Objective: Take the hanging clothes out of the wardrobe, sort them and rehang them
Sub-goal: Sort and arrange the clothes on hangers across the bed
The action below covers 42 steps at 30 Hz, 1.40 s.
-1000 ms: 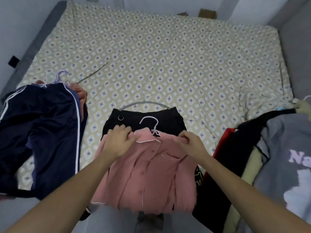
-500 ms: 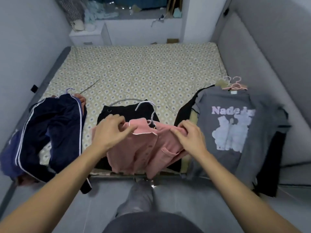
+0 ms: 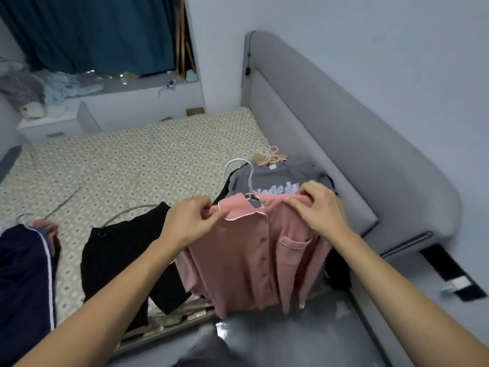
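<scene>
Mid-sort, left hand (image 3: 189,223) and right hand (image 3: 318,207) pinch the pink shirt's (image 3: 254,255) shoulders; next, lay it on a pile

patterned bedsheet (image 3: 137,165), grey headboard (image 3: 330,144), teal curtain (image 3: 92,33), white nightstand (image 3: 50,125)

Place: home bedroom | you see: patterned bed (image 3: 137,160) beyond your hands, grey headboard (image 3: 317,123) right, curtain (image 3: 100,33) beyond
</scene>
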Each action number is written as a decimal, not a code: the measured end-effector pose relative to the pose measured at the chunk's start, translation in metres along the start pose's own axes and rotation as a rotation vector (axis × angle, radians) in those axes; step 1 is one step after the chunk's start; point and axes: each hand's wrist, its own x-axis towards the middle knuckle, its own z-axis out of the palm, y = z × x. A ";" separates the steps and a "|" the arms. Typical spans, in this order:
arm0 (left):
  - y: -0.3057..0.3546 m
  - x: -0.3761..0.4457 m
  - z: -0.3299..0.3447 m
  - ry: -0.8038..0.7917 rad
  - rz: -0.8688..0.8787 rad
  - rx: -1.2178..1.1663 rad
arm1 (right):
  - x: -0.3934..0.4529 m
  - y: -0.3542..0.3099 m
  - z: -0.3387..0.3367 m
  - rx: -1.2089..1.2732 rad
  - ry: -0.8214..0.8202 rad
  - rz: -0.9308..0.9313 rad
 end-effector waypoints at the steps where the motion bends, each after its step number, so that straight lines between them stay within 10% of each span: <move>1: 0.008 0.012 0.007 -0.006 0.010 -0.010 | 0.009 0.012 -0.006 -0.009 0.008 0.000; 29: -0.016 0.376 0.254 -0.410 -0.196 0.212 | 0.367 0.309 0.148 -0.296 -0.469 0.190; 42: -0.139 0.318 0.220 -0.351 -0.472 0.206 | 0.363 0.195 0.283 -0.124 -0.723 -0.093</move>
